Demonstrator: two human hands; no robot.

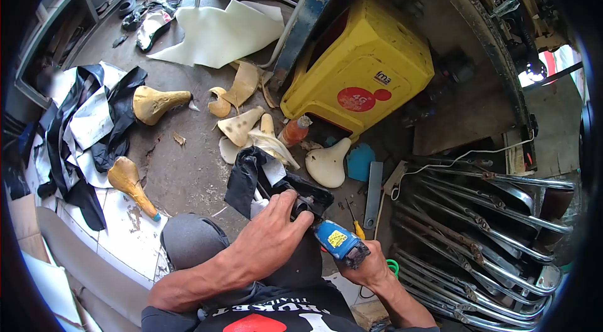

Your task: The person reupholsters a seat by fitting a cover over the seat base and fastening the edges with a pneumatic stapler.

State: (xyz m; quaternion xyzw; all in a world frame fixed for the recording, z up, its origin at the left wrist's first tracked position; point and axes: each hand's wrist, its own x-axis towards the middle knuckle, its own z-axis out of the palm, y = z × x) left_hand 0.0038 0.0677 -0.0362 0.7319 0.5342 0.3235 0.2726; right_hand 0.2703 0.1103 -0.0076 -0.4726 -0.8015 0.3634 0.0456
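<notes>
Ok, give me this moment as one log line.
left hand: holding black material | right hand: gripping blue power tool | tool: pointed toward left hand | nearby: orange bottle, yellow plastic stool

"4G" and apparently "im3" on yellow stool (383,55), "PHUKET" and "THAILAND" on dark shirt (301,308)

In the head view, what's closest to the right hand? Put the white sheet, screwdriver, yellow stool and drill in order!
1. Drill: in the right hand.
2. Screwdriver: just ahead.
3. Yellow stool: much farther ahead.
4. White sheet: farthest, ahead and left.
</notes>
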